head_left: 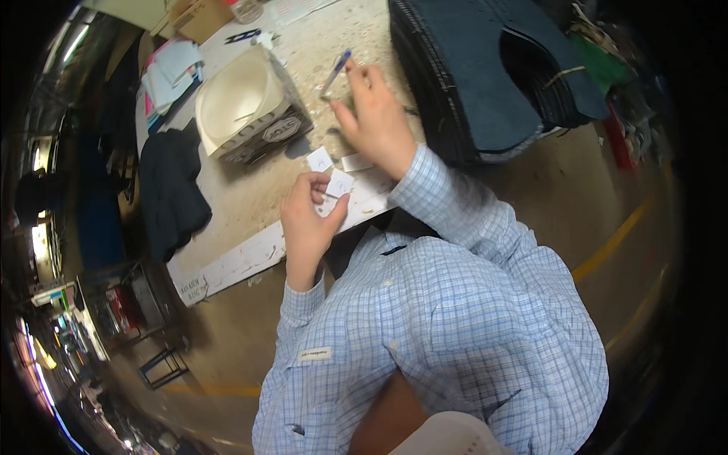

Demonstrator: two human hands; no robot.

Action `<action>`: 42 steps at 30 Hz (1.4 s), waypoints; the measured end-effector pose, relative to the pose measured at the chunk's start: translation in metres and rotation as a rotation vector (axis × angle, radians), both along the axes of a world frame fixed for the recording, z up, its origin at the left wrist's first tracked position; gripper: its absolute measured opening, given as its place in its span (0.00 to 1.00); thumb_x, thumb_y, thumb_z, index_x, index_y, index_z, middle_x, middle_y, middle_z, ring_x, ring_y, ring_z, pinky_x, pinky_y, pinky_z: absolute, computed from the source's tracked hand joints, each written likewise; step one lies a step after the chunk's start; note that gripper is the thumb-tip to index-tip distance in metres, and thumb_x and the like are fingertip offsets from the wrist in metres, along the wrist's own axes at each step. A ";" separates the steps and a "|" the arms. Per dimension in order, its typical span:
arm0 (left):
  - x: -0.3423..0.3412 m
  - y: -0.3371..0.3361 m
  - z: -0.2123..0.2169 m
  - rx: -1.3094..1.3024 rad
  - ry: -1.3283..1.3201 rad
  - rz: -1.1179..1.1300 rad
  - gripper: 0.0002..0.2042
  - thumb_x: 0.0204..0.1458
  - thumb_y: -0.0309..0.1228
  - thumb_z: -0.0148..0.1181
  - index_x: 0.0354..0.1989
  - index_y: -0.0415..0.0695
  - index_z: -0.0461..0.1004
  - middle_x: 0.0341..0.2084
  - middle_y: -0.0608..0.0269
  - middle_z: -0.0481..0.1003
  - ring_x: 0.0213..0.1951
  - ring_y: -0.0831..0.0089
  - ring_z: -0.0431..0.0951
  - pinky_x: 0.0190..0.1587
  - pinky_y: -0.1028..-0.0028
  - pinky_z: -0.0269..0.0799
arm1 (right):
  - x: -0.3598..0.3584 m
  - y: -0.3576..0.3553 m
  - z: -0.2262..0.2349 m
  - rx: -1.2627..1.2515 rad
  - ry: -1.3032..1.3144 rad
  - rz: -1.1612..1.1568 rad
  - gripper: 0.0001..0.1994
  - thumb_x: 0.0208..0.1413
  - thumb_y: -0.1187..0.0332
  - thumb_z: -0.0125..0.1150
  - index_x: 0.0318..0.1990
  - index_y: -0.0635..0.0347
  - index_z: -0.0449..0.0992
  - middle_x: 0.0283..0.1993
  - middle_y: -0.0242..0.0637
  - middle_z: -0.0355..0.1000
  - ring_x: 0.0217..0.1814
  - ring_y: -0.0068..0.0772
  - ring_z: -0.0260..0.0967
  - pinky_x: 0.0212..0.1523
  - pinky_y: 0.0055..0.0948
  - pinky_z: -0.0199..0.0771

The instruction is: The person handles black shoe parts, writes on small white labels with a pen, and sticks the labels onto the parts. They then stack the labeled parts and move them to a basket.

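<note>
left fingers (316, 178) partly hidden behind a small white card (340, 182)

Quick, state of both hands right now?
Left hand: closed, holding a small square white paper card.
Right hand: open, beside a slim blue-ended plastic pen; contact can't be told.

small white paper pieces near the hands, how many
3: a held piece in the left hand, a loose piece on the table just beyond, and a third piece by the right hand. More may be hidden underneath.
</note>
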State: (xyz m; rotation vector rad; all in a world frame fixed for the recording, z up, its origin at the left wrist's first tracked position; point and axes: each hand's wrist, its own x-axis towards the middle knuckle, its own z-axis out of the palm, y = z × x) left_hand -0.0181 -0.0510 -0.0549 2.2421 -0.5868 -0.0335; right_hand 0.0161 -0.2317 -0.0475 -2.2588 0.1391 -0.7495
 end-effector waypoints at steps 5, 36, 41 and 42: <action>-0.001 -0.005 0.001 -0.179 0.149 0.058 0.16 0.45 0.24 0.68 0.41 0.40 0.68 0.26 0.64 0.75 0.24 0.81 0.69 0.29 0.80 0.67 | -0.030 0.008 -0.010 0.173 -0.024 -0.017 0.33 0.53 0.72 0.59 0.64 0.74 0.54 0.52 0.55 0.59 0.45 0.49 0.71 0.41 0.37 0.74; -0.094 -0.268 -0.003 -0.872 0.480 -0.470 0.48 0.51 0.21 0.59 0.70 0.40 0.25 0.69 0.40 0.35 0.71 0.54 0.36 0.70 0.62 0.33 | -0.180 -0.247 0.007 1.089 -0.079 -0.101 0.14 0.66 0.60 0.47 0.50 0.57 0.71 0.49 0.24 0.69 0.54 0.18 0.64 0.57 0.25 0.64; -0.081 -0.265 0.045 -0.991 0.861 -0.445 0.40 0.57 0.51 0.46 0.71 0.41 0.40 0.68 0.56 0.48 0.69 0.66 0.46 0.68 0.68 0.38 | -0.177 -0.247 0.023 1.101 -0.090 -0.062 0.15 0.67 0.59 0.46 0.52 0.57 0.71 0.50 0.25 0.69 0.54 0.20 0.65 0.56 0.28 0.66; -0.078 -0.265 0.057 -0.935 0.935 -0.356 0.40 0.56 0.56 0.45 0.70 0.41 0.45 0.67 0.60 0.51 0.68 0.68 0.49 0.68 0.69 0.39 | -0.175 -0.248 0.029 1.084 -0.094 -0.065 0.13 0.66 0.60 0.46 0.50 0.56 0.72 0.49 0.25 0.69 0.54 0.19 0.64 0.54 0.27 0.67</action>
